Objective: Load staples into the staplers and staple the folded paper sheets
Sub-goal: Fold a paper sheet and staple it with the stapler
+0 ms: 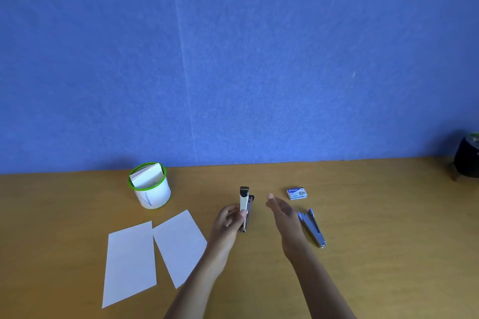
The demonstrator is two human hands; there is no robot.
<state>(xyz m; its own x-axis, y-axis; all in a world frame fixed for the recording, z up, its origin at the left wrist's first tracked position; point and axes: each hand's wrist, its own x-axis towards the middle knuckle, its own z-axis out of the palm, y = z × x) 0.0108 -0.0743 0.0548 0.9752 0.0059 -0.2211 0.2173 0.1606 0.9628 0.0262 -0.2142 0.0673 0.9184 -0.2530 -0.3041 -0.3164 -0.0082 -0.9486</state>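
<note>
Head view of a wooden bench (pixel 388 254) set against a blue wall (pixel 233 59). The left hand (pixel 226 217) grips the first stapler (pixel 245 206) near the middle of the bench. Its fingers curl round the stapler's left side and the thumb presses on the pale top arm, which stands swung apart from the darker base behind it, dark tip toward the wall. Whether the stapler's lower end touches the bench cannot be told. The right hand (pixel 282 211) is spread and holds nothing — fingers straight and close together, palm turned leftward, hovering just right of the held stapler and apart from it. To its right the second stapler (pixel 312 228) lies on the bench, its arms opened in a narrow V with the joined end toward the viewer. Beyond it, nearer the wall, sits a small blue-and-white staple box (pixel 297 194). Left of the hands, two white sheets lie flat side by side — the left sheet (pixel 131 261) and the right sheet (pixel 180 241), whose near corner is hidden under the left forearm. Farther back stands a white cup (pixel 153 195) with a green rim, holding folded paper (pixel 147 176). A dark rounded object (pixel 467 160) is cut off at the right edge.
</note>
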